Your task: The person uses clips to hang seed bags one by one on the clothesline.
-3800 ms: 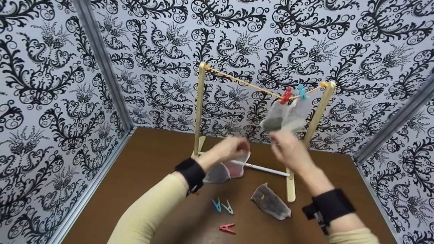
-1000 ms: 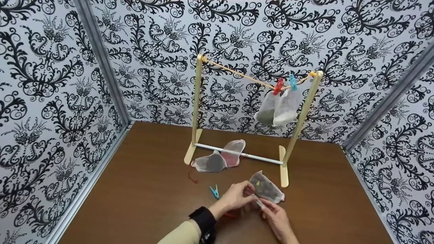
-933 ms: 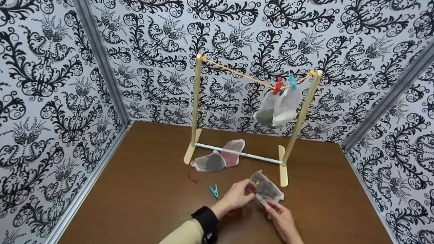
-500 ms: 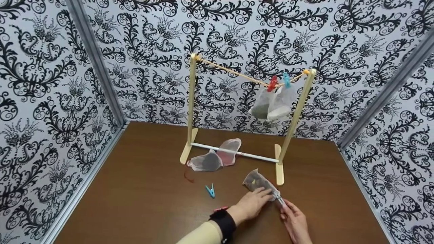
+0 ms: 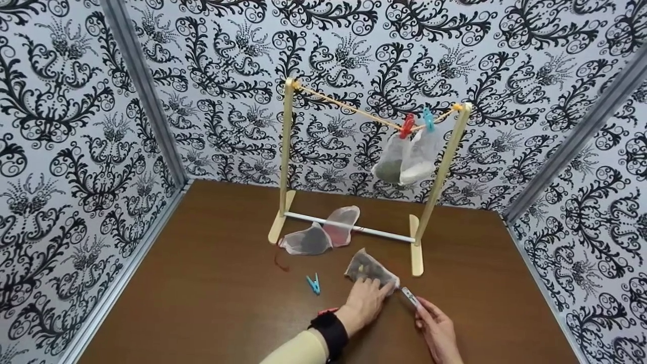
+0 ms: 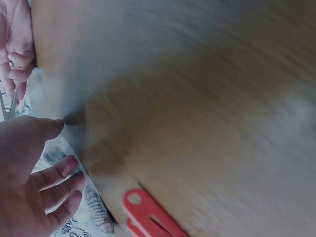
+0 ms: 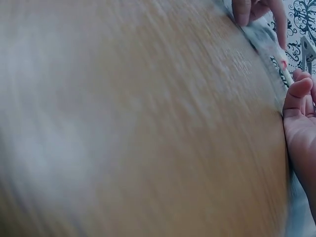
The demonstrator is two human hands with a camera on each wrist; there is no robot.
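Since half a second ago, the dark-filled mesh bag (image 5: 373, 273) beneath your left hand (image 5: 366, 302) has shifted left; its corner, overlapped then by the pale clothespin (image 5: 410, 297), now sits just beside the tip. From the left, the grey-filled mesh bag (image 5: 306, 241) lies near the blue clothespin (image 5: 313, 284). Your wrist and its black band (image 5: 331, 329) hide most of the red clothespin (image 5: 327, 311) from the head camera; your left wrist camera shows more, including the hole in one handle, though the bottom edge cuts it off. Your left fingers lie fairly straight and slightly spread over the dark-filled bag, on the table (image 5: 227, 303) in front of the rack. Your left thumb is hard to find from the head; the left wrist view shows it held away from the fingers. Your right hand (image 5: 438, 328) pinches the pale clothespin, with the forearm out of frame. Your right wrist view is mostly blurred tabletop, hand and clothespin cropped at its right edge, but the clothespin's forked shape shows.
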